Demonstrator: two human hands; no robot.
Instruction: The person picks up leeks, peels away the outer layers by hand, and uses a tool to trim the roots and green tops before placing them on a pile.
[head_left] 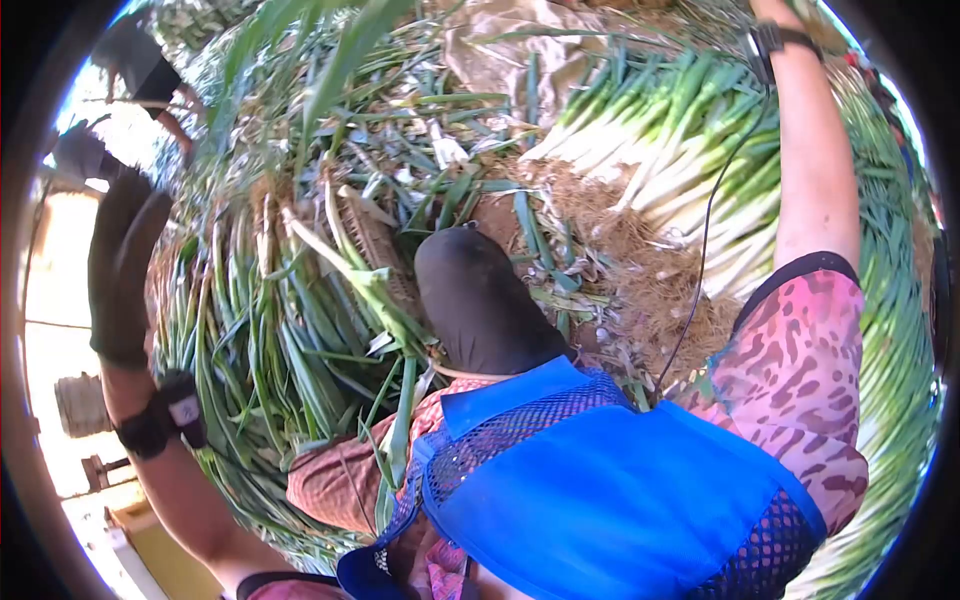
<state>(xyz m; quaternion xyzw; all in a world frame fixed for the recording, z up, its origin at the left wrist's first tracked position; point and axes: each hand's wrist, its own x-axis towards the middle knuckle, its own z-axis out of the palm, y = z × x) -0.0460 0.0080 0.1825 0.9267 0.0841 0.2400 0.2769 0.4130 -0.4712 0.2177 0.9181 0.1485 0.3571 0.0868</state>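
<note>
My left hand [125, 270], in a dark glove, is raised at the left side with its fingers stretched out and nothing visible in it. It is beside a heap of long green onions [300, 340] with dry, untrimmed leaves. My right arm reaches up past the top edge, so only the wrist with its black watch [764, 50] shows; the hand is out of the frame. Below that wrist lies a row of cleaned green onions [680, 150] with white stalks and brown roots. Blurred green leaves [340, 60] hang across the top; what holds them is hidden.
My dark-covered knee [480, 300] stands between the two heaps, and loose leaf scraps [440, 150] litter the ground. A pale cloth sack [520, 50] lies at the back. Another person [140, 70] bends over at the upper left. A thin black cable [705, 250] runs along my right side.
</note>
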